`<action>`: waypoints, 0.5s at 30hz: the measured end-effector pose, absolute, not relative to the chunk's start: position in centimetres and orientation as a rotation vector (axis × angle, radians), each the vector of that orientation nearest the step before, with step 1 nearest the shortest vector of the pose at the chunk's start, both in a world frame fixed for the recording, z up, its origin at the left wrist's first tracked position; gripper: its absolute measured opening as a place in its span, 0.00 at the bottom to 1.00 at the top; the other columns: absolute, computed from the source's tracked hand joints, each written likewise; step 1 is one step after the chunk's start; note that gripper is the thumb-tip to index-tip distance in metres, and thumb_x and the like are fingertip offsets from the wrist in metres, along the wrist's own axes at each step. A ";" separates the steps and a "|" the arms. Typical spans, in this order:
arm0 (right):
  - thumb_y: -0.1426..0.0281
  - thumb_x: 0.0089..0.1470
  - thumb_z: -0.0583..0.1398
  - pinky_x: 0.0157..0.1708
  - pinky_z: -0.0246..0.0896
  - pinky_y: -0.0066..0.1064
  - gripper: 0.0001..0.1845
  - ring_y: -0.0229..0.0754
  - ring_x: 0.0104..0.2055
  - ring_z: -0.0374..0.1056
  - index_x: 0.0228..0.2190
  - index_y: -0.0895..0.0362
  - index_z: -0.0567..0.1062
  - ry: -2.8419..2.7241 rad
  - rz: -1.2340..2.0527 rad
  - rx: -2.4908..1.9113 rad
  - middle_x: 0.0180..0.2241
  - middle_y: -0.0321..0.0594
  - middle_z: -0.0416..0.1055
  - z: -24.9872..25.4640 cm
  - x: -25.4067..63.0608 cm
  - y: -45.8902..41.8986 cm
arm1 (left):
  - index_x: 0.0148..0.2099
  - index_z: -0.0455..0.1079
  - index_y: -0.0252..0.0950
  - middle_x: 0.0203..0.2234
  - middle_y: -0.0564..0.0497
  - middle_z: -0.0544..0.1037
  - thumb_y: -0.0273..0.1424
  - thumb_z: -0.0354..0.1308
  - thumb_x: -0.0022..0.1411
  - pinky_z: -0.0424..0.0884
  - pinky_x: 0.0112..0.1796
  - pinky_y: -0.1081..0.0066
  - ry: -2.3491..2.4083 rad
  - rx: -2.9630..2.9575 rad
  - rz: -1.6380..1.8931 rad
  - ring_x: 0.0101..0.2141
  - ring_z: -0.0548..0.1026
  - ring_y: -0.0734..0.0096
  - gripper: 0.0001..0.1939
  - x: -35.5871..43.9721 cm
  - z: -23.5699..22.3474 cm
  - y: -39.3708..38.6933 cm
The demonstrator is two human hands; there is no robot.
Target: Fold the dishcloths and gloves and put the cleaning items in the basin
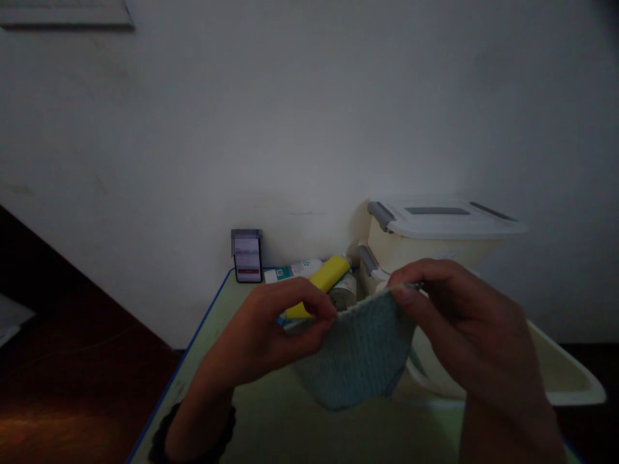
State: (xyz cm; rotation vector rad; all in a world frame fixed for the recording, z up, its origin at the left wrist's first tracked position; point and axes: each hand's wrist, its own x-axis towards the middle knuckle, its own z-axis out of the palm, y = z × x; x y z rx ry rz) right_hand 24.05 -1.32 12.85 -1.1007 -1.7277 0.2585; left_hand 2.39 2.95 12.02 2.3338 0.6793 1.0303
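A light blue-green piece of ribbed knitting (pixel 360 351) hangs in front of me above the table, its upper edge stretched between both hands. My left hand (pixel 283 322) pinches that edge between thumb and forefinger. At the upper right corner, my right hand (pixel 459 316) grips the knitting with thumb and fingers. Something thin and dark pokes out by the right fingertips; I cannot make out whether it is a needle. The lower part of the piece droops freely. A dark fuzzy band (pixel 193 432) circles my left wrist.
On the green table (pixel 213 322) a phone (pixel 248 258) leans against the wall. Beside it lie a yellow long object (pixel 329 274), a white-and-teal package (pixel 290 270) and a jar-like container (pixel 343 293). Lidded storage boxes (pixel 435 241) stand at the right, with an open pale bin (pixel 565 370) nearer.
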 end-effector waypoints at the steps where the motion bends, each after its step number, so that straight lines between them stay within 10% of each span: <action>1: 0.72 0.54 0.59 0.27 0.58 0.24 0.04 0.33 0.28 0.63 0.33 0.50 0.71 -1.701 0.246 -1.096 0.28 0.29 0.69 12.7 24.1 -1.3 | 0.34 0.68 0.34 0.28 0.53 0.75 0.22 0.58 0.55 0.68 0.34 0.76 0.687 2.330 1.026 0.30 0.73 0.76 0.04 2.4 12.0 3.0; 15: 0.69 0.54 0.58 0.19 0.55 0.23 0.01 0.34 0.25 0.62 0.32 0.51 0.71 -1.449 0.269 -1.075 0.26 0.32 0.68 13.0 25.1 -1.1 | 0.45 0.65 0.35 0.30 0.54 0.71 0.23 0.56 0.57 0.67 0.36 0.73 0.768 2.363 0.905 0.32 0.70 0.75 0.12 2.7 11.1 3.8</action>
